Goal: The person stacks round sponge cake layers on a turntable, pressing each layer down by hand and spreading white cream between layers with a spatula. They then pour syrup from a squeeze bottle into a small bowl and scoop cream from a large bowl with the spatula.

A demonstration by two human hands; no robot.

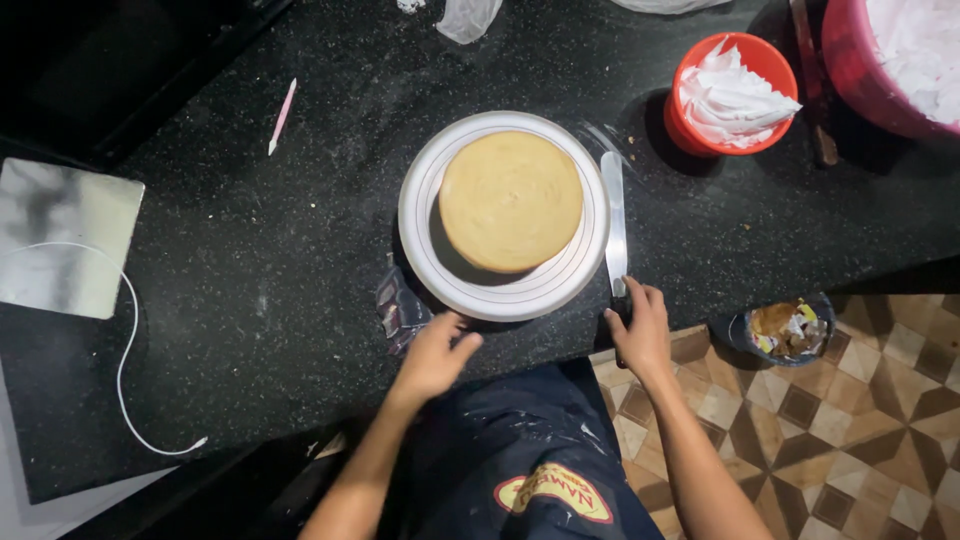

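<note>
- Black speckled stone makes up the counter (260,260); a white turntable (430,255) stands on it, and a round, bare golden sponge cake (511,200) sits on the turntable, slightly off-centre toward the far right.
- The left hand (435,355) rests at the turntable's near rim, fingers loosely curled and touching the edge, closed on nothing.
- The right hand (638,330) has its grip wrapped around the dark handle of a long palette knife (614,215), whose blade lies flat on the counter just beside the turntable's right edge.
- An orange tub (765,60) of white cream stands well apart at the far right, next to a larger pink tub (850,60).
- To handle this well, I judge the knife should be lifted with the blade level, and the left fingers kept light on the rim so the turntable turns smoothly.
- The cake looks worth centring, since an off-centre sponge wobbles under the blade.
- A small dark wrapper (400,310) lies just beside the left hand, near enough to catch the rim.
</note>
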